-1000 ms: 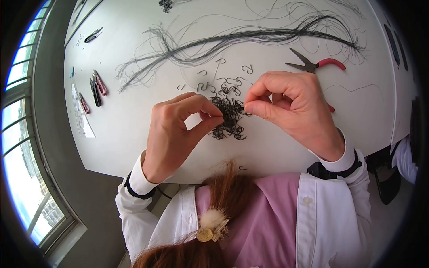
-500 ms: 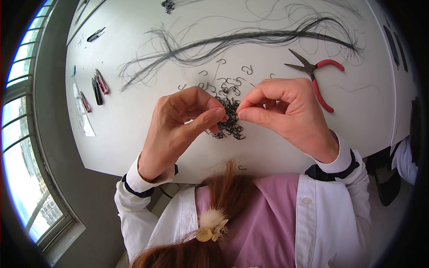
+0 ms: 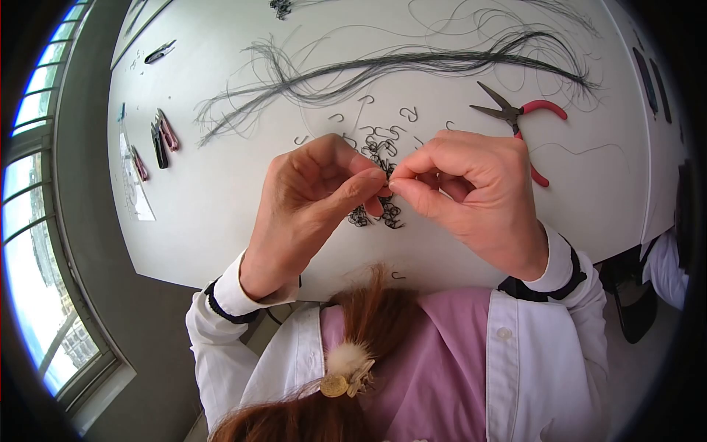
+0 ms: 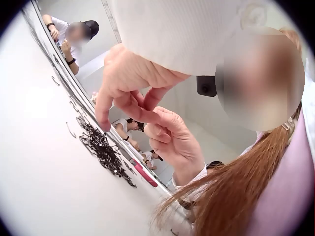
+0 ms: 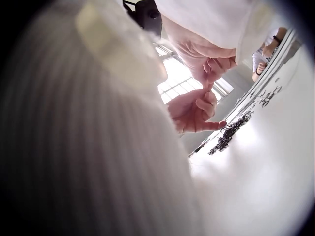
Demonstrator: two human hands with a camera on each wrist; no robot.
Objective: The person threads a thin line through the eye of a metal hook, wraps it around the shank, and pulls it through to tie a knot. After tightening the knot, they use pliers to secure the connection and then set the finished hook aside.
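Observation:
Over a heap of small dark bent-wire hooks on the white table, both hands come together at their fingertips. My left hand pinches with thumb and index finger, its other fingers loosely bent below. Facing it, my right hand pinches with thumb and forefinger, tips right at the left ones. Whatever tiny piece sits between them is mostly covered by the fingertips, and I cannot tell its kind. In the left wrist view the hands are raised above the heap. Several loose hooks lie beyond the heap.
Red-handled pliers lie open beyond the right hand. A long bundle of dark strands crosses the table's far side. Thread snips and a clear ruler lie at left. One hook is near the front edge.
The hands have closed the gap over the heap: the left moved right, the right moved left and slightly down, until their fingertips met. The left hand has also turned, showing more of its thumb side.

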